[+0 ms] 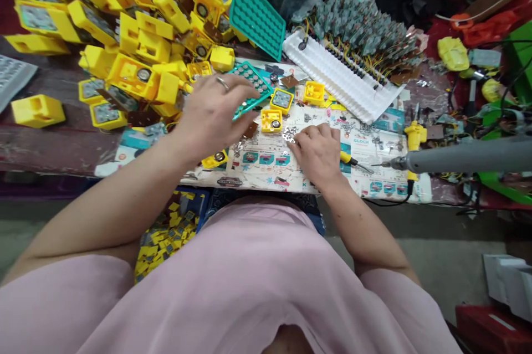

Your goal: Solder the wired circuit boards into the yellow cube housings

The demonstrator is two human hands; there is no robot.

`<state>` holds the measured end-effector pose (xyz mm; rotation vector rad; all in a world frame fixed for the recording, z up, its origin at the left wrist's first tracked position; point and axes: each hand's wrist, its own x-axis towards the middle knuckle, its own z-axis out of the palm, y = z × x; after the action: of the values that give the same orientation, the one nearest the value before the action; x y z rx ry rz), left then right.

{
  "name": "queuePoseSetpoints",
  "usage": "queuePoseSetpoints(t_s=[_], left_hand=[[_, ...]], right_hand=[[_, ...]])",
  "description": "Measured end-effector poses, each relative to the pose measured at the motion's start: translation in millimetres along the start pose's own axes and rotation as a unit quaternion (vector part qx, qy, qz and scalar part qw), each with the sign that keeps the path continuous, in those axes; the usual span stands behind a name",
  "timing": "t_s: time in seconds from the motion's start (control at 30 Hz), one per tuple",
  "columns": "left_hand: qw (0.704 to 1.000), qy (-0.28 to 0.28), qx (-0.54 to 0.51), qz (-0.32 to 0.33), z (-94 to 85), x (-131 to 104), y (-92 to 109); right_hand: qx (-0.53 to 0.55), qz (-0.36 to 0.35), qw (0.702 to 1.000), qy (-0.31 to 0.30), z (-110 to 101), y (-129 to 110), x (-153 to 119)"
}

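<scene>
My left hand (218, 107), a ring on one finger, reaches over the near-left part of a small green tray (268, 91) of round metal cells. Its fingers are bent and closed, and what they hold is hidden. My right hand (318, 152) lies palm down with curled fingers, its tips at a pile of small shiny metal pieces (290, 133). Whether it pinches one I cannot make out. Between the hands sit an open yellow housing (271, 121) with a round part inside and another yellow housing (282, 100) with grey cells.
A heap of yellow housings (133, 77) fills the left. Behind stand an empty-looking green tray (257, 16) and white foam (332, 71) with wired circuit boards (361, 27). A yellow-handled tool (347, 158) lies beside my right hand; a grey electric screwdriver (457, 155) juts in from the right.
</scene>
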<state>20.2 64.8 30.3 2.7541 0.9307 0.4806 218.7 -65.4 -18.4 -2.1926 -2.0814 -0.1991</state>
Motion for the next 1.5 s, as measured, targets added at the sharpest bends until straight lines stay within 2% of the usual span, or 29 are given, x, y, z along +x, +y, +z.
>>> queuePoseSetpoints(t_s=[0.1,0.17,0.23,0.33,0.47,0.53,0.6,0.67,0.7,0.73,0.77,0.8,0.87,0.9,0.97,1.03,1.13,1.27,1.37,1.5], left_hand=[[0.996,0.031,0.06,-0.057,-30.6,-22,-11],[0.993,0.022,0.09,-0.07,-38.8,-41,-15],[0.994,0.005,0.099,-0.051,-35.7,-61,-14],[0.993,-0.003,0.116,-0.001,-16.3,-89,-10],[0.995,0.018,0.103,0.0,11.0,-111,-11],[0.998,0.041,0.055,-0.011,15.5,-117,-14],[0.997,0.064,-0.026,-0.023,12.1,-119,-15],[0.979,0.094,-0.168,-0.06,3.0,-119,-11],[0.952,0.111,-0.268,-0.099,-2.2,-117,-7],[0.906,0.12,-0.377,-0.15,-6.9,-114,-1],[0.842,0.117,-0.485,-0.207,-10.5,-109,6],[0.764,0.098,-0.582,-0.26,-12.6,-103,12],[0.611,0.017,-0.719,-0.331,-11.6,-91,24],[0.549,-0.029,-0.76,-0.348,-8.5,-85,28],[0.455,-0.097,-0.804,-0.369,1.0,-75,34],[0.394,-0.127,-0.821,-0.394,11.9,-69,38],[0.34,-0.135,-0.825,-0.43,23.3,-66,43],[0.321,-0.134,-0.82,-0.454,26.6,-64,51],[0.314,-0.134,-0.816,-0.467,26.8,-63,55],[0.313,-0.135,-0.826,-0.45,28.0,-62,58]], right_hand=[[0.008,-0.002,1.0,0.007,3,4,-1],[0.016,-0.007,0.999,0.032,5,8,-4],[0.04,-0.01,0.996,0.076,5,11,-8],[0.138,0.01,0.98,0.142,0,12,-15],[0.286,0.033,0.946,0.149,-7,6,-23],[0.327,0.033,0.934,0.14,-8,2,-25],[0.362,0.038,0.923,0.125,-7,-1,-27],[0.402,0.05,0.909,0.1,-7,-5,-27],[0.422,0.054,0.901,0.089,-8,-7,-27],[0.44,0.056,0.892,0.084,-10,-10,-26],[0.455,0.053,0.885,0.083,-12,-13,-25],[0.47,0.049,0.877,0.084,-16,-16,-23],[0.517,0.056,0.85,0.083,-23,-23,-20],[0.549,0.069,0.83,0.071,-26,-25,-19],[0.617,0.105,0.779,0.036,-31,-27,-18],[0.658,0.133,0.742,0.009,-32,-26,-19],[0.674,0.142,0.725,-0.009,-31,-20,-22],[0.691,0.129,0.711,-0.028,-27,-15,-25],[0.67,0.139,0.73,-0.005,-24,-17,-26],[0.624,0.149,0.767,0.035,-19,-22,-26]])
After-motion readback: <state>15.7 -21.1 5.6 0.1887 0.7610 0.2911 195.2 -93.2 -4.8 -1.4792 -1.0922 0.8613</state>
